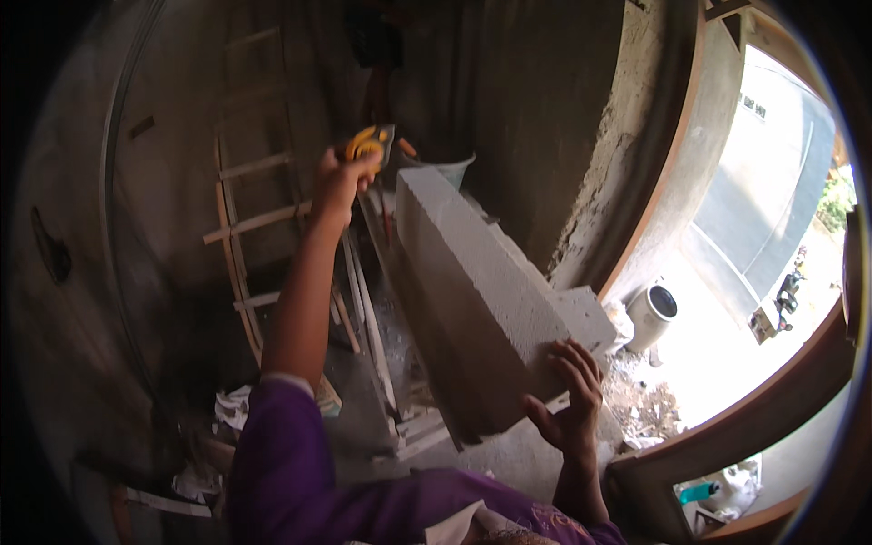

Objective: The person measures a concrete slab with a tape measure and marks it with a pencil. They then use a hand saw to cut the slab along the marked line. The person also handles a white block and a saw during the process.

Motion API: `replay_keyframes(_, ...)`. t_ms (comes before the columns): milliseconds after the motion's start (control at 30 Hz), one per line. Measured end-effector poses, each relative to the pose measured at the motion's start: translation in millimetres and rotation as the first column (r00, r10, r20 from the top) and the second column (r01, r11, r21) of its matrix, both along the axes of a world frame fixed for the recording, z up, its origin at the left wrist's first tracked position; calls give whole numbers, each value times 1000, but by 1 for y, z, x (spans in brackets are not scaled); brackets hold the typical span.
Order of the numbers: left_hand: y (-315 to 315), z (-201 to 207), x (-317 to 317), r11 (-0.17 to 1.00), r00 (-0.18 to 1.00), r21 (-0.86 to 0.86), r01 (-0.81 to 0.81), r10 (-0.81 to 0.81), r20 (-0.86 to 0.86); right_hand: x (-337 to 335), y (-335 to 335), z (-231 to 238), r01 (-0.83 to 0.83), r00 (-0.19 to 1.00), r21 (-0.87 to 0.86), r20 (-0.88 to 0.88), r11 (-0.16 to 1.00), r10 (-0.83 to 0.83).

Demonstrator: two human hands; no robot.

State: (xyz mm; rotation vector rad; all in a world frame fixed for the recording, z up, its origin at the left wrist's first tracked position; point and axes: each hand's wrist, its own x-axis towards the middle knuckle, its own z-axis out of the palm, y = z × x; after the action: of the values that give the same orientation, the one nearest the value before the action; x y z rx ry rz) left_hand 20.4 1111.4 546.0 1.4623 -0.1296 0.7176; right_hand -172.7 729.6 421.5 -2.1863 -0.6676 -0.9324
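My left hand (343,182) reaches out past the far end of a light grey concrete block (454,282), its fingers closed round a yellow-and-grey hand tool (368,147) whose exact kind is unclear. The long block extends away from me with a rough pale top. At its near end rests my right hand (574,395), fingers spread over the top edge and thumb apart. Against the block's right side, near that hand, sits a shorter grey block piece (586,316).
A wooden ladder (257,227) leans at the left. Beyond the block stands a bucket (450,171); in the dark behind it is another person's leg (377,91). A pale barrel (649,320) and rubble (640,400) lie to the right, by the bright opening.
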Motion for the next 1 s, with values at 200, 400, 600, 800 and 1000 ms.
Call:
replay_keyframes(200,28,17,99,991,996,-106,79,-83,-29,1,27,-21,172,974,92,131,981,-183)
replay_keyframes(400,64,26,196,918,919,-148,368,-383,-91,16,26,-40,205,926,187,282,961,-252)
replay_keyframes(600,116,36,269,918,920,-210,338,-369,-134,19,22,-42,132,928,269,304,954,-214)
replay_keyframes(800,106,34,282,941,967,-272,199,-233,-98,17,21,-47,144,934,273,280,951,-221)
replay_keyframes(1000,110,19,308,917,961,-298,264,-276,2,15,25,-35,180,915,244,313,953,-254)
